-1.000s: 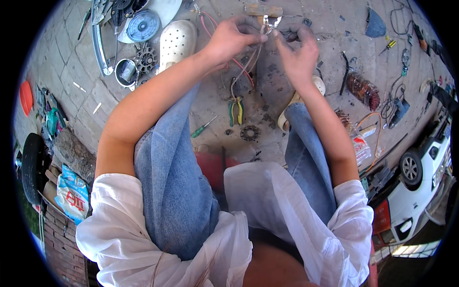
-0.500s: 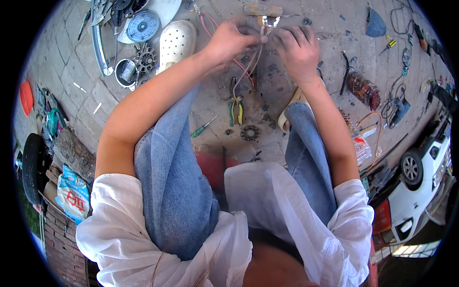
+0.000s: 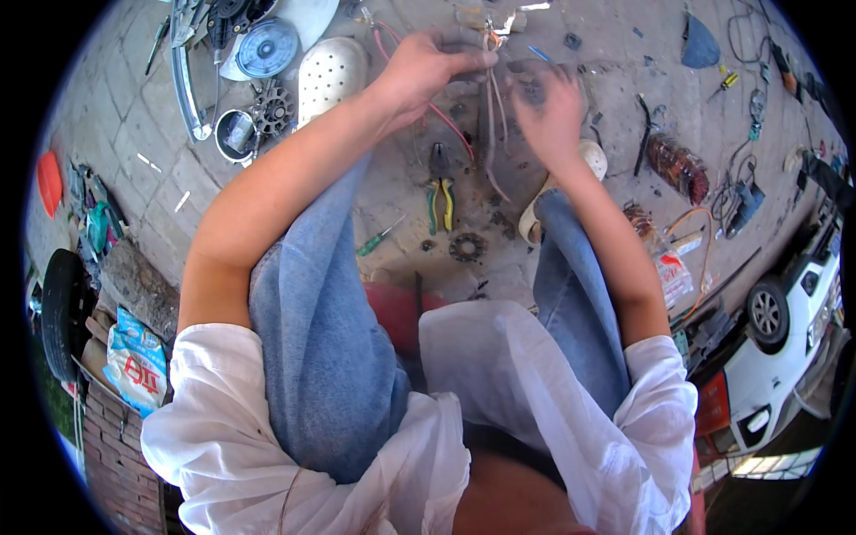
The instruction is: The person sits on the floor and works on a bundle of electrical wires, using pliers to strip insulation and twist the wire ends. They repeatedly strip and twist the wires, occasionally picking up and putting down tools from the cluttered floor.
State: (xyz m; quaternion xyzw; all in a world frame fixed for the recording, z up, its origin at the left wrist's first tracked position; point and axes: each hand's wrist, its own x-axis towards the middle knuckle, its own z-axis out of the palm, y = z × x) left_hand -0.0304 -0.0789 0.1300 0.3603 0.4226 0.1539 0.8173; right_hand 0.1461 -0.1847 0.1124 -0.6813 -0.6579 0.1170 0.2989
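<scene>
Near the top middle, my left hand [image 3: 428, 76] is closed, thumb and fingers pinching a bundle of thin wires [image 3: 493, 134]. Their pale lengths hang down beside the fingers, and shiny bits show at the upper end. My right hand [image 3: 551, 111] is just right of the wires, apart from them and smeared by motion, so I cannot make out its fingers. Beyond the left fingertips, a wooden piece [image 3: 477, 16] lies on the ground. Below the hands are pliers with green and yellow handles [image 3: 441, 203] and a green-handled screwdriver [image 3: 380, 235].
Metal and plastic parts, including a round blue-grey disc [image 3: 267, 48], lie at the upper left. A dark reddish coil [image 3: 678, 169] and cables lie at the right. My shoe [image 3: 333, 78] stands left of the wires. A white car [image 3: 771, 357] is at the far right.
My right hand has moved away from the wires, slightly down and right. The wire ends have swung right of the pliers. My left hand keeps its pinch.
</scene>
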